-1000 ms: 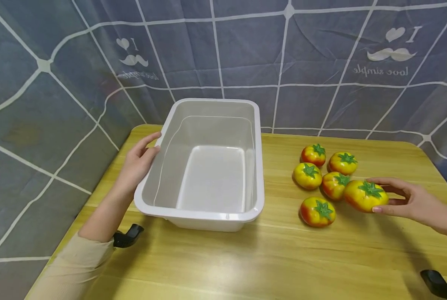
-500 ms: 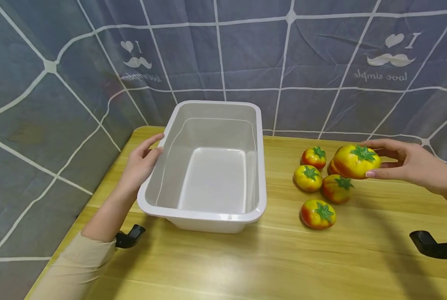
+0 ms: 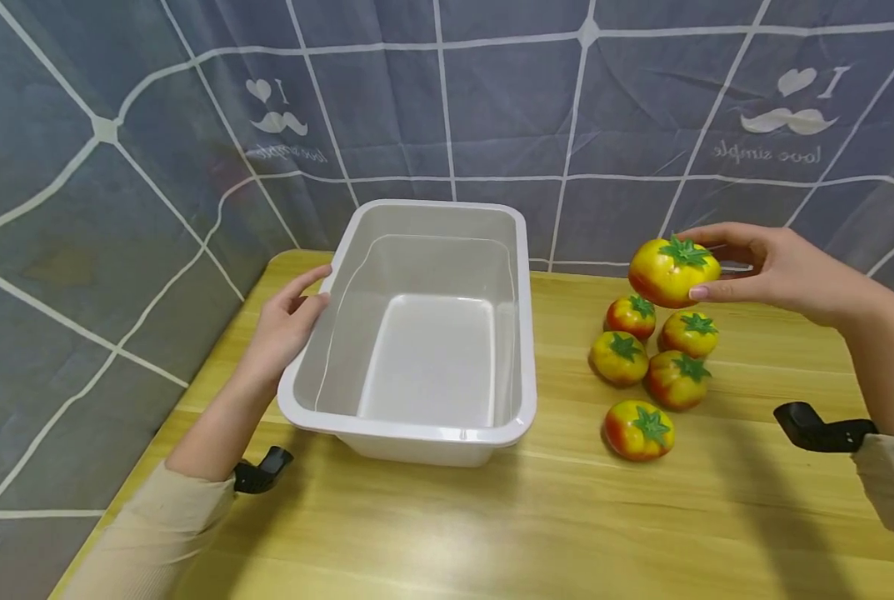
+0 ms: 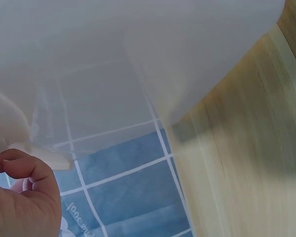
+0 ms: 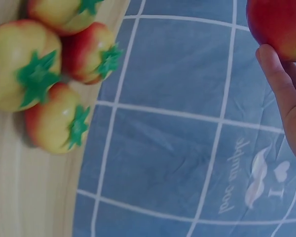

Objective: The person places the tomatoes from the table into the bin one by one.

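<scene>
My right hand (image 3: 776,271) holds a yellow-and-red toy tomato (image 3: 671,275) with a green star-shaped leaf top, raised above the others at the right in the head view. In the right wrist view, fingers (image 5: 281,91) lie along the red underside of that tomato (image 5: 283,29). Below it, several similar tomatoes (image 3: 617,358) sit clustered on the table, and a nearer one (image 3: 638,431) lies apart. At the left rim of a light grey plastic basin (image 3: 409,433), my left hand (image 3: 285,325) grips the edge. Bare inner walls and floor show inside the basin.
The wooden table (image 3: 566,533) carries everything and ends at the back against a blue-grey curtain (image 3: 506,108) with white lines. The curtain also runs along the left side. A black wrist mount (image 3: 821,429) sticks out from the right forearm, another (image 3: 262,471) from the left.
My right hand has lifted the toy tomato off the table, up and to the left, past the back of the cluster. My left hand keeps its place on the basin rim.
</scene>
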The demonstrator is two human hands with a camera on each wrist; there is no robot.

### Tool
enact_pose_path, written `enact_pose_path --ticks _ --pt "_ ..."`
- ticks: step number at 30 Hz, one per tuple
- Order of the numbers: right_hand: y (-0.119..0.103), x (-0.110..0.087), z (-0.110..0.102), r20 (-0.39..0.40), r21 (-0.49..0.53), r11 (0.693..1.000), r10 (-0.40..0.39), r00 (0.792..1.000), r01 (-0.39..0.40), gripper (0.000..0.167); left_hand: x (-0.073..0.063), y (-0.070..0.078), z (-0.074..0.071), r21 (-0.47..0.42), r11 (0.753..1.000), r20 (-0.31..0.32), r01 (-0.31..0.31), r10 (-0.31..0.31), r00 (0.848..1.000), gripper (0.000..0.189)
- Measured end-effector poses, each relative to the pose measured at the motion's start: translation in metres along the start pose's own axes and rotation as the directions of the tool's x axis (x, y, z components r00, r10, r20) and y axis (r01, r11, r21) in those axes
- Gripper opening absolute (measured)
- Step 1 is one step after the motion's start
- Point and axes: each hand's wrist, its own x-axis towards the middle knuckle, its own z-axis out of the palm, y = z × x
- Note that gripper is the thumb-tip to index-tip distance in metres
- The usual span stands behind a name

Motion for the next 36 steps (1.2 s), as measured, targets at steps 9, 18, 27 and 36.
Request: enact_pose_path --ticks 9,18,27,36 --pt "-0.029 0.029 -0.002 0.025 0.02 0.998 -0.054 0.998 0.053 0.058 0.0 0.002 -0.002 -0.002 1.0 -0.018 0.01 -0.01 1.0 0.049" --pt "-0.063 0.061 0.005 0.078 -0.008 0.998 -0.06 0.995 0.061 0.06 0.001 0.0 0.0 -0.01 1.0 -0.022 0.008 -0.008 1.0 0.048" --pt "-0.092 0.093 0.016 0.12 0.039 0.992 -0.122 0.985 0.118 0.056 0.001 0.001 0.0 -0.006 1.0 -0.041 0.009 -0.01 0.999 0.047" --pt "-0.114 0.125 0.033 0.135 0.075 0.989 -0.139 0.981 0.13 0.062 0.002 -0.001 0.0 0.005 1.0 -0.037 -0.021 0.021 0.999 0.046"
